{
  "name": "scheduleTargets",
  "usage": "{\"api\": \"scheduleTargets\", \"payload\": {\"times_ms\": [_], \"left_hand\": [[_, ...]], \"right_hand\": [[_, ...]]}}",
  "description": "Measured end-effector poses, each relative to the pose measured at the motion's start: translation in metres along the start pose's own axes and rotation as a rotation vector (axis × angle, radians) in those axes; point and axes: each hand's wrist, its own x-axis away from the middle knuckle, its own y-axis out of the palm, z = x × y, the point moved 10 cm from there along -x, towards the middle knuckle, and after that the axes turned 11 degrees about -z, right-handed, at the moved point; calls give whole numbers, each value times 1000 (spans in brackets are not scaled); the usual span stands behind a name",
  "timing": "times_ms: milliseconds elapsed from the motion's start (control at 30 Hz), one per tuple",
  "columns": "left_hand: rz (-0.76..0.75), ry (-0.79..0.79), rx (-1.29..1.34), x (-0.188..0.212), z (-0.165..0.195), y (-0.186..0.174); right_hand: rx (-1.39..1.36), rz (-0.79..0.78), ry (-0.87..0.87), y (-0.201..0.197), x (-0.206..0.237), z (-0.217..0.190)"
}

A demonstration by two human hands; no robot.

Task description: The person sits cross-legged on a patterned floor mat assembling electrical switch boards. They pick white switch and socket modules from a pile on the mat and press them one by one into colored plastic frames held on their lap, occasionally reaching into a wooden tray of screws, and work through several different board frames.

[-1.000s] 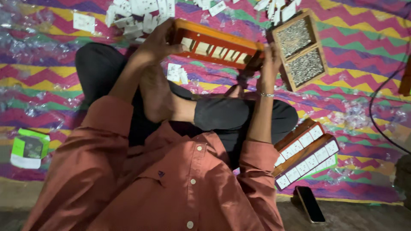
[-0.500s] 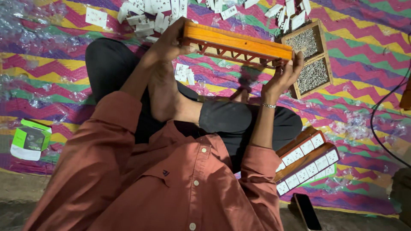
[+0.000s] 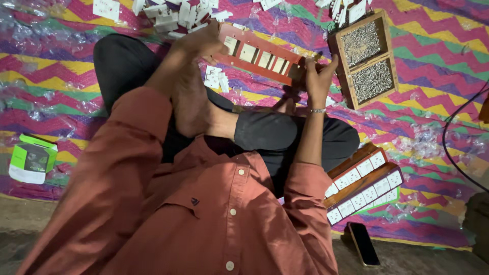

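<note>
Two hands on one workpiece. Far left on the zigzag mat (image 3: 61, 91): a green and white carton (image 3: 31, 158), well apart from the work. Top centre: a loose heap of white switch pieces (image 3: 173, 12), with a few more (image 3: 216, 79) just beside the knee. Left hand (image 3: 201, 43) has its fingers closed on the left end of a long red-orange wooden switch board frame (image 3: 260, 53), held over the lap; right hand (image 3: 318, 76) has fingers curled around the right end. Frame shows several pale inserts seated, though I cannot tell whether every slot is filled. Right: a wooden two-compartment box of screws (image 3: 367, 58). Lower right: two finished boards (image 3: 364, 186) stacked with white switches fitted; a dark phone (image 3: 364, 244) lies near them. Judgement: two done, third under way.
</note>
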Motion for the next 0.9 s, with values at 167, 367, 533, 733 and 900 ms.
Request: {"api": "scheduleTargets", "payload": {"times_ms": [167,367,533,733,900], "left_hand": [[150,-26,-181,-10,-6,-7],[277,169,-595,-22,-14,-2],[346,299,-517,-12,-14,-1],[696,578,-601,37,11,11],[125,798,378,6,-2,45]], "right_hand": [[611,232,-792,9,84,-134],[256,-222,-1146,5,273,-238],[335,-389,-1315,4,366,-340],[292,-349,-1442,12,383,-348],[332,-276,-1260,8,363,-298]]}}
